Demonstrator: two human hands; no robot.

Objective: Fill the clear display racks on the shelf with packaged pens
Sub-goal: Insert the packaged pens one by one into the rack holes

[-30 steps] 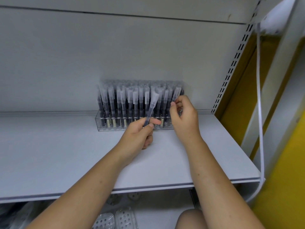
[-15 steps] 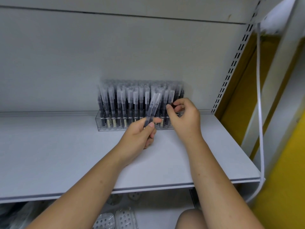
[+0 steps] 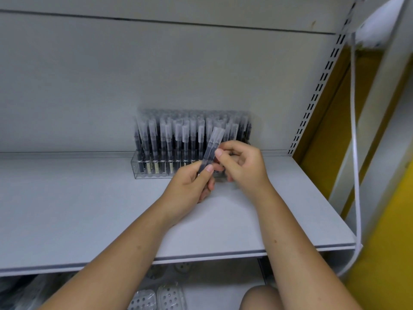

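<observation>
Pens dark, in frosted sleeves; left hand grips two, right hand pinches same pair

A grey shelf stands beside a yellow wall.

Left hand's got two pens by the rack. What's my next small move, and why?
Probably pinch one off with the right hand: the left hand grips both pens, the right thumb sits beside them, and the rack stands just behind.
</observation>
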